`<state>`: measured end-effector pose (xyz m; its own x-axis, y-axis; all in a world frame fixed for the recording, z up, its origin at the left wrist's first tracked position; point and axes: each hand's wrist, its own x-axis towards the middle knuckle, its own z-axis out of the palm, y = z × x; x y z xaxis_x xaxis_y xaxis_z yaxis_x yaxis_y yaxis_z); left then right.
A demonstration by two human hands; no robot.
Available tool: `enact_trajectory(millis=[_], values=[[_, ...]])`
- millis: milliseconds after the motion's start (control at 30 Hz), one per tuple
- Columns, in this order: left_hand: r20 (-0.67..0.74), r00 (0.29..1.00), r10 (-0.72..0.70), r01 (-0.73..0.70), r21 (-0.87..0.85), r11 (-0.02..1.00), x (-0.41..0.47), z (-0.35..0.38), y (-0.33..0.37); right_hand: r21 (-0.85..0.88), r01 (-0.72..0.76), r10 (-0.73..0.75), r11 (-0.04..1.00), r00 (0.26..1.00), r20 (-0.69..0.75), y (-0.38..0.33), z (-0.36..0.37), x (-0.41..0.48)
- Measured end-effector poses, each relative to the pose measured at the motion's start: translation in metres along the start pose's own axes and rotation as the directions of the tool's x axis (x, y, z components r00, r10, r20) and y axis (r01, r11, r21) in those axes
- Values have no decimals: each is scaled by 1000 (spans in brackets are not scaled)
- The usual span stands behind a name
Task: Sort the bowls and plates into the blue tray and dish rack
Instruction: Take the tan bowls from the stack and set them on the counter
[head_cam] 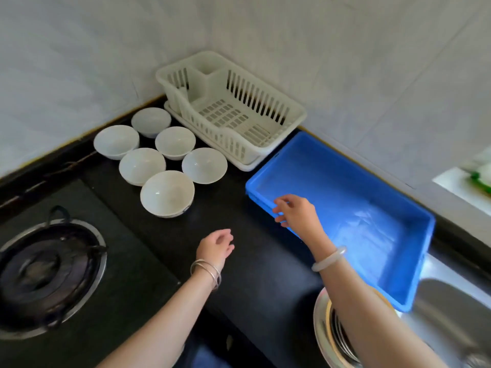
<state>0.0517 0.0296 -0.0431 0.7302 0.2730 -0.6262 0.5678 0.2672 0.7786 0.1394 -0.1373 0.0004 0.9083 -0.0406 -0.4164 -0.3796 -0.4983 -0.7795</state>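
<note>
Several white bowls (167,192) stand upright in a cluster on the black counter, left of centre. Behind them, in the corner, sits a cream dish rack (265,123) with nothing in it. To the right lies a blue tray (414,213), also holding nothing. My right hand (296,212) hovers over the tray's near left rim, fingers apart and holding nothing. My left hand (216,247) floats above the bare counter in front of the bowls, loosely curled and holding nothing. A stack of metal plates (337,335) shows at the bottom right, partly hidden by my right forearm.
A gas burner (45,272) with a dark pan support takes up the left of the counter. A steel sink (451,322) lies at the bottom right under the tray's corner. Tiled walls close off the back.
</note>
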Motion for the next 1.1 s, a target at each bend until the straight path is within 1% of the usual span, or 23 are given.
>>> enact_trajectory(millis=[67, 167, 233, 333, 400, 433, 500, 633, 733, 867, 967, 1100], values=[[121, 993, 1, -19, 150, 988, -16, 27, -10, -87, -29, 24, 996, 998, -54, 25, -31, -26], [269, 963, 2, -102, 359, 928, -44, 64, -28, -252, -79, 36, 965, 985, -170, 66, -71, -66], [365, 931, 20, -202, 467, 861, -64, 86, -40, -347, -135, 39, 928, 962, -270, 93, -93, -92], [480, 874, 78, -372, 557, 743, -90, 115, -52, -405, -211, 42, 890, 922, -386, 130, -118, -128], [526, 841, 126, -472, 599, 647, -104, 129, -58, -438, -245, 54, 865, 913, -405, 151, -128, -147], [537, 832, 138, -497, 613, 614, -110, 135, -60, -443, -259, 64, 858, 910, -409, 159, -130, -155], [549, 823, 147, -525, 636, 565, -118, 144, -64, -437, -273, 72, 857, 903, -423, 172, -131, -168], [567, 807, 165, -568, 669, 480, -123, 152, -69, -431, -274, 32, 860, 871, -490, 182, -127, -178], [566, 807, 167, -571, 679, 461, -122, 154, -70, -427, -267, 19, 864, 865, -502, 184, -125, -178], [552, 816, 171, -561, 687, 463, -122, 154, -72, -426, -274, 29, 862, 866, -500, 184, -127, -174], [539, 829, 149, -534, 682, 500, -123, 153, -75, -456, -295, 44, 840, 874, -483, 183, -129, -172], [535, 836, 121, -509, 674, 536, -122, 153, -76, -536, -289, 38, 793, 902, -429, 181, -133, -171]])
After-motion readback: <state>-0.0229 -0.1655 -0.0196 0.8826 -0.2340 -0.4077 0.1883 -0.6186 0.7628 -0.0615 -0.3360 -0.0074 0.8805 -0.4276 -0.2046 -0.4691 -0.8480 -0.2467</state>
